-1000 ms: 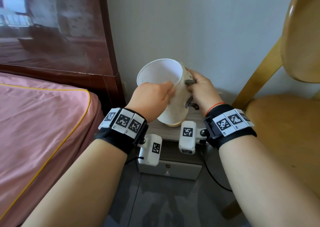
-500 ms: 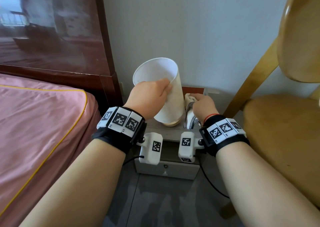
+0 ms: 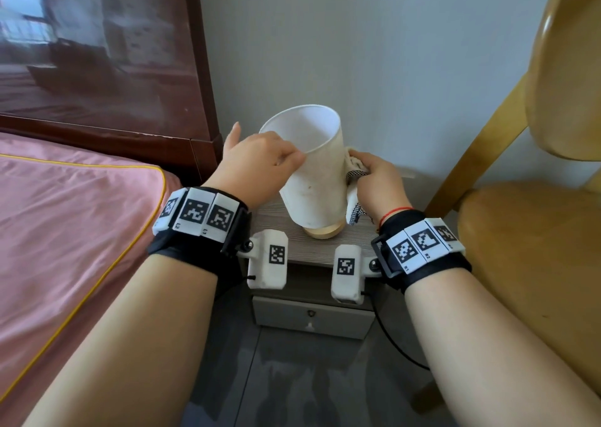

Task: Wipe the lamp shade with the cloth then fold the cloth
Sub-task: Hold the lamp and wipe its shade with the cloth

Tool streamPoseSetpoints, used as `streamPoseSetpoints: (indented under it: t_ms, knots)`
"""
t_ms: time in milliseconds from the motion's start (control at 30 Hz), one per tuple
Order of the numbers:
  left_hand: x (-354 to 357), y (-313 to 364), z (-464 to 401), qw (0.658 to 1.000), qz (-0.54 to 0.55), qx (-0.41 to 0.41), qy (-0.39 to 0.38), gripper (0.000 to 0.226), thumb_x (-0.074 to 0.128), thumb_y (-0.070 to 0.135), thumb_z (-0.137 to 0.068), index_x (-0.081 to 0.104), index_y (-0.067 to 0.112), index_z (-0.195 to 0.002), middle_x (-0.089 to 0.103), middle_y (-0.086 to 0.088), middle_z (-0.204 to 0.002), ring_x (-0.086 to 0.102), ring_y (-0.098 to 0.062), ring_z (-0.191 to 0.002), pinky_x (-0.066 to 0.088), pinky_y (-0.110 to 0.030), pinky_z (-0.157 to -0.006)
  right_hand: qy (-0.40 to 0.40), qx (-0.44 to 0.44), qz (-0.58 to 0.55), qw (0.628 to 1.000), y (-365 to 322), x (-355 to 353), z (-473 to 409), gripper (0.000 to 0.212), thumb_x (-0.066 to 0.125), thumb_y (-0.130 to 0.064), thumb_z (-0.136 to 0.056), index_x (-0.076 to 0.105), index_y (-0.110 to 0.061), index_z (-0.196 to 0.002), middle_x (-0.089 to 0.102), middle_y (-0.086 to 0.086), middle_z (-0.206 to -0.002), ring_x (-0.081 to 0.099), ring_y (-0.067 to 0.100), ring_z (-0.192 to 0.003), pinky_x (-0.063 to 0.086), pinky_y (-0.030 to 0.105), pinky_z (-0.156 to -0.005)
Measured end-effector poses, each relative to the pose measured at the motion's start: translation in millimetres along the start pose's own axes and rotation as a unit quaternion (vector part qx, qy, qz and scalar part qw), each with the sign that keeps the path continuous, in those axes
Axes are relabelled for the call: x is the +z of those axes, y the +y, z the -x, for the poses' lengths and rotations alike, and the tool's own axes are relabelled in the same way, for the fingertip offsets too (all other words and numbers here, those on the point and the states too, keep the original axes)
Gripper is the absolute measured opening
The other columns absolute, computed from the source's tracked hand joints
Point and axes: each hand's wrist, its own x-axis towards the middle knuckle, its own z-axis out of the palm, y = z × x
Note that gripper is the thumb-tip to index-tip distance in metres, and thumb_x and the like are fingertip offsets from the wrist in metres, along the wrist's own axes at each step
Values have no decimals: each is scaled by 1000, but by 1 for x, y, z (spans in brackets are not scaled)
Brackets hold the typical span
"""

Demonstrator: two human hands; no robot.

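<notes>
A white cylindrical lamp shade [image 3: 315, 182] stands tilted toward me on a round wooden base [image 3: 325, 231] on the small bedside table [image 3: 286, 241]. My left hand [image 3: 260, 163] pinches the near rim of the shade, with one finger sticking up. My right hand [image 3: 377, 182] grips a bunched white cloth with a black-and-white checked edge [image 3: 353, 205] and presses it against the shade's right side, about halfway up. Part of the cloth hangs down below my hand.
A bed with a pink cover [image 3: 65, 231] and a dark wooden headboard [image 3: 107, 68] lies on the left. A yellow wooden chair [image 3: 536, 247] stands close on the right. The table has a grey drawer [image 3: 312, 319], and a black cable [image 3: 396, 351] hangs beside it.
My right hand with the cloth went down the shade's right side to the table, then came back up to mid-height. My left hand keeps its hold on the rim.
</notes>
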Motion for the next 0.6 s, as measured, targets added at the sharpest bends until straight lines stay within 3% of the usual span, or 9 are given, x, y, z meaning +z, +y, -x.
streamPoseSetpoints:
  t_ms: [100, 167, 267, 300, 367, 467, 533, 567, 600]
  knots:
    - [-1, -7, 0, 1000, -3, 4, -6, 44, 36, 41, -99, 67, 11, -90, 67, -5, -93, 60, -19, -92, -5, -47, -119, -14, 4, 18, 1000, 0, 1, 0, 71, 39, 14, -74, 56, -23, -133, 61, 5, -131, 53, 22, -124, 43, 42, -106]
    - [-4, -10, 0, 1000, -11, 14, -18, 41, 36, 40, -100, 68, 15, -96, 69, -3, -87, 62, -19, -88, -8, -45, -119, -22, 0, 26, 999, -1, 2, 1, 71, 39, 13, -75, 56, -24, -133, 61, 3, -132, 53, 21, -125, 42, 41, -107]
    - [-6, -11, 2, 1000, -3, 21, -21, 38, 38, 42, -99, 68, 21, -89, 64, 2, -66, 63, -18, -80, -8, -45, -121, -18, -8, 24, 1000, -1, 2, 3, 67, 40, 11, -76, 58, -24, -131, 62, 5, -129, 55, 23, -121, 44, 42, -105]
    - [-6, -9, 3, 1000, 8, 17, -22, 38, 39, 43, -99, 67, 21, -86, 62, 1, -63, 64, -22, -84, -4, -44, -122, -16, -15, 22, 1000, -1, 3, 3, 65, 40, 11, -74, 61, -25, -125, 66, 7, -123, 58, 26, -116, 47, 45, -102]
    - [-4, -3, 6, 999, 35, 0, -23, 39, 41, 43, -98, 65, 17, -83, 63, -4, -64, 55, -34, -111, 14, -42, -120, -15, -29, 23, 999, -2, 3, 5, 60, 40, 11, -70, 66, -24, -111, 70, 11, -110, 62, 31, -107, 50, 49, -95]
    - [3, 8, 9, 997, 68, -5, -44, 39, 41, 41, -99, 65, 14, -85, 59, -7, -60, 41, -32, -133, 31, -37, -110, -5, -37, 7, 999, -3, 3, 7, 56, 40, 10, -69, 66, -26, -103, 70, 8, -96, 63, 31, -102, 51, 49, -93]
    - [5, 13, 8, 995, 82, -1, -48, 38, 41, 38, -100, 64, 14, -83, 45, 0, -50, 54, -30, -119, 36, -36, -109, -3, -49, 7, 999, -4, 4, 8, 54, 37, 10, -67, 58, -26, -101, 69, 16, -100, 61, 37, -103, 50, 53, -90]
    - [6, 16, 7, 996, 80, -2, -41, 37, 41, 37, -100, 63, 15, -79, 42, 2, -48, 61, -29, -98, 42, -35, -102, -2, -55, 11, 998, -4, 4, 7, 54, 36, 10, -67, 58, -25, -102, 68, 17, -103, 60, 38, -104, 50, 53, -90]
    - [7, 18, 6, 997, 73, -7, -29, 39, 41, 37, -99, 59, 18, -71, 41, 3, -48, 59, -25, -76, 49, -34, -85, 4, -57, 15, 998, -5, 4, 7, 54, 35, 10, -69, 60, -22, -104, 68, 17, -105, 60, 38, -106, 49, 53, -91]
